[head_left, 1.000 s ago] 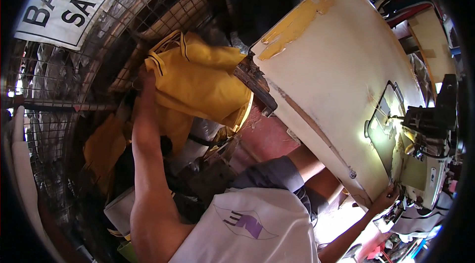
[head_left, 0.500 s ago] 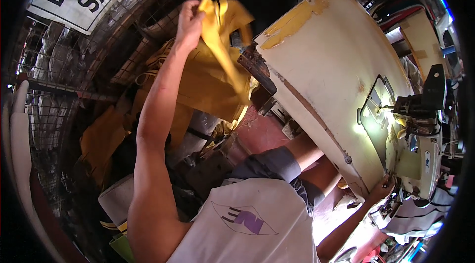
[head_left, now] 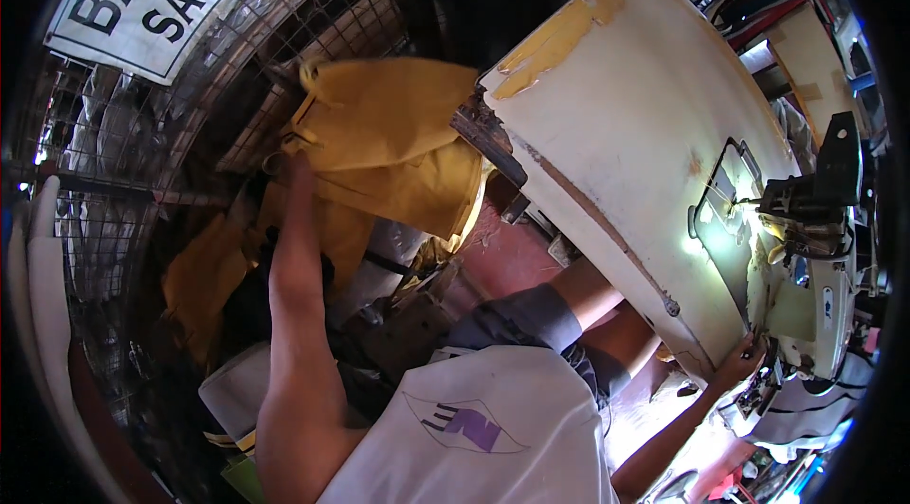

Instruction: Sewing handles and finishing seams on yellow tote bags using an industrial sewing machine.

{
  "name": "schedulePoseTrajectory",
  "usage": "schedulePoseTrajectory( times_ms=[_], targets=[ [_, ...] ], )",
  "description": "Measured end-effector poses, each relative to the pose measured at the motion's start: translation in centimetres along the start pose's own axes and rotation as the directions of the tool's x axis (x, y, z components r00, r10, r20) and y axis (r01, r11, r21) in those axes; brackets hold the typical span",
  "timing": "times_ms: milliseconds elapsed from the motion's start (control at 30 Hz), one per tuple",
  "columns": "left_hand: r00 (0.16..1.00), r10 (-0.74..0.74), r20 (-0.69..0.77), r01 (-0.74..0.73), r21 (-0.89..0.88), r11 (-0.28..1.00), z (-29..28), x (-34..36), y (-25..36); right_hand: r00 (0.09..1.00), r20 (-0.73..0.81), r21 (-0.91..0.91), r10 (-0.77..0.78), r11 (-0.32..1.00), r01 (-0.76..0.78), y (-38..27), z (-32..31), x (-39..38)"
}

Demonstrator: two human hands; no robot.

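Note:
My left hand [head_left: 300, 170] reaches up and left and grips the edge of a yellow garment [head_left: 398, 148] that lies on a heap beside the table. More yellow cloth [head_left: 204, 276] hangs lower down to the left. At the lower right, my right hand [head_left: 742, 364] curls over the near edge of the cream sewing table [head_left: 626, 115]. The sewing machine [head_left: 806, 219] stands on the table's right end, and a small lamp lights its needle area.
A wire mesh fence [head_left: 142, 163] with a white sign [head_left: 142, 1] closes off the left side. Dark bags and bundles [head_left: 398, 324] fill the floor between my knees and the fence. The table's corner has worn, peeling yellow edging [head_left: 559, 35].
Half a second ago my left hand held the yellow garment lifted high. It has since come down and to the left, and the garment now lies spread on the heap.

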State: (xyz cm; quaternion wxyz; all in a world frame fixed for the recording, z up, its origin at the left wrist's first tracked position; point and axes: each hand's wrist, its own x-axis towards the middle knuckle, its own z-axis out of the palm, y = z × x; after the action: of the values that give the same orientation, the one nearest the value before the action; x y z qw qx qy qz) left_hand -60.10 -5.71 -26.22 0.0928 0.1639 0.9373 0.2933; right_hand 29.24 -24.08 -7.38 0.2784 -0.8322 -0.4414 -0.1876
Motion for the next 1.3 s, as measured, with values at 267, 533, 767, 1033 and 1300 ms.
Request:
schedulePoseTrajectory(
  times_ms=[267,533,767,1033,1300],
  targets=[
    [0.805,-0.168,0.568,0.591,-0.746,0.308,0.8,-5.1,-4.9,0.997,0.033,-0.008,0.063,0.998,-0.063,0.3,0.0,-0.1],
    [0.900,0.388,0.197,-0.287,-0.401,0.870,6.8,-7.9,-1.3,0.997,0.035,0.003,0.065,0.998,-0.065,-0.4,-0.3,-0.1],
    [0.750,0.577,0.323,-0.460,-0.372,0.806,8.1,-4.0,0.4,0.992,0.038,-0.004,0.118,0.993,-0.118,-1.1,-0.4,-0.2],
    [0.827,0.191,0.529,0.310,-0.711,0.631,4.7,-8.9,9.6,1.000,0.015,-0.010,0.005,1.000,-0.005,-0.4,-0.2,0.2],
    [0.798,0.035,0.602,0.544,-0.743,0.390,5.2,-16.6,-1.9,1.000,0.011,-0.011,-0.004,1.000,0.004,-0.2,-0.3,0.1]
  ],
)
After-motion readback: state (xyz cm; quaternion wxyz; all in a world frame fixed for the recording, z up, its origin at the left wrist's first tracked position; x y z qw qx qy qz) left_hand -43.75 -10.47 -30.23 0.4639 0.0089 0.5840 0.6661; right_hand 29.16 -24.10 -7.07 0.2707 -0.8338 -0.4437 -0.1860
